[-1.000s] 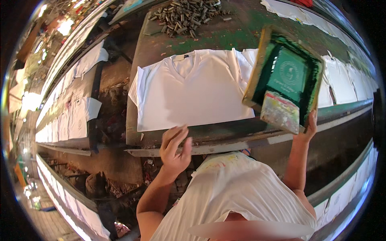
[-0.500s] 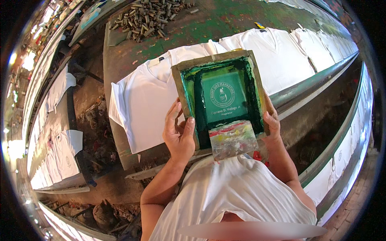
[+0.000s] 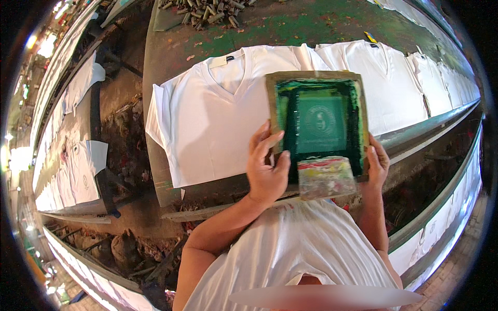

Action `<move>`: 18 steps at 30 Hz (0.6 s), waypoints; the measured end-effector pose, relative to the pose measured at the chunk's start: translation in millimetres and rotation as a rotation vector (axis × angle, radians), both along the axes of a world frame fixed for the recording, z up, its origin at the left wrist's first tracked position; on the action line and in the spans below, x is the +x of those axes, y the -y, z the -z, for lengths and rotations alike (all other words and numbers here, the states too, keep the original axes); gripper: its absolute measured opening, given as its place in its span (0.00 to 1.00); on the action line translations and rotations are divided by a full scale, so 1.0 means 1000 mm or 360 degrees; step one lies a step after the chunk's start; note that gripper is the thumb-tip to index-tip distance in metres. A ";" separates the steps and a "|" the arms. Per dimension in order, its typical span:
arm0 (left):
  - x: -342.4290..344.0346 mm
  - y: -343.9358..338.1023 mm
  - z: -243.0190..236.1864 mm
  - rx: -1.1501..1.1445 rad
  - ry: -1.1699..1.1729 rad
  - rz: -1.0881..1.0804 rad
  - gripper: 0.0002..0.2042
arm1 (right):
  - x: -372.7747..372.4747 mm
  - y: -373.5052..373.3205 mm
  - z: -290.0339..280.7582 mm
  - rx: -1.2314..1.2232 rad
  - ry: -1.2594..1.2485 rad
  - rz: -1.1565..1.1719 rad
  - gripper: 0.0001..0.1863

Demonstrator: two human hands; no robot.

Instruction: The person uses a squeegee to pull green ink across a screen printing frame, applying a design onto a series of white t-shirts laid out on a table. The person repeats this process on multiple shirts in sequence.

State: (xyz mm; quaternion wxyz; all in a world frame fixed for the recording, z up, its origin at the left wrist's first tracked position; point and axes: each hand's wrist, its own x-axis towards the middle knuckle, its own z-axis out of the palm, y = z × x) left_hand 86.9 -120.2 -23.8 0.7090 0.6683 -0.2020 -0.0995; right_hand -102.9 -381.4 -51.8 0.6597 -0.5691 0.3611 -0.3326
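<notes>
Between my hands is a wood-framed printing screen [image 3: 320,122], its mesh green with a round emblem, its inner edges smeared with dark green ink. My left hand [image 3: 268,168] grips the frame's left side, thumb on the near face. At the opposite side my right hand [image 3: 377,161] holds the lower right edge, its fingers partly hidden behind. A paint-stained squeegee [image 3: 327,179] rests in the lower part of the frame and overhangs its near edge. Behind and left of the screen, a white V-neck shirt [image 3: 207,124] lies flat on the long table.
More white shirts [image 3: 386,85] lie in a row along the green-stained table [image 3: 290,32]. Small cylindrical pieces [image 3: 210,11] are heaped at the far edge. Other benches with shirts [image 3: 75,171] stand left and right. Dark debris [image 3: 124,251] fills the gap at lower left.
The screen, with the squeegee in it, has shifted right in view, uncovering more of the left shirt. Both hands have kept their hold. The whole view has also shifted.
</notes>
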 end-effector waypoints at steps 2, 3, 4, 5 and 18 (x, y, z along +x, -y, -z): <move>0.010 -0.022 0.007 0.0142 0.0186 -0.0135 0.23 | 0.017 -0.014 0.006 -0.0152 -0.0002 -0.0221 0.20; 0.015 -0.033 0.011 0.0174 0.0168 -0.0149 0.23 | 0.027 -0.021 0.008 -0.0234 0.0015 -0.0312 0.21; 0.018 -0.042 0.015 0.0206 0.0137 -0.0181 0.23 | 0.036 -0.029 0.010 -0.0282 -0.0017 -0.0359 0.21; 0.021 -0.050 0.018 0.0234 0.0138 -0.0194 0.22 | 0.042 -0.033 0.008 -0.0191 -0.0052 -0.0457 0.21; 0.027 -0.021 0.025 0.0149 0.0229 -0.0154 0.14 | 0.050 -0.033 0.004 -0.0258 -0.0209 -0.0041 0.18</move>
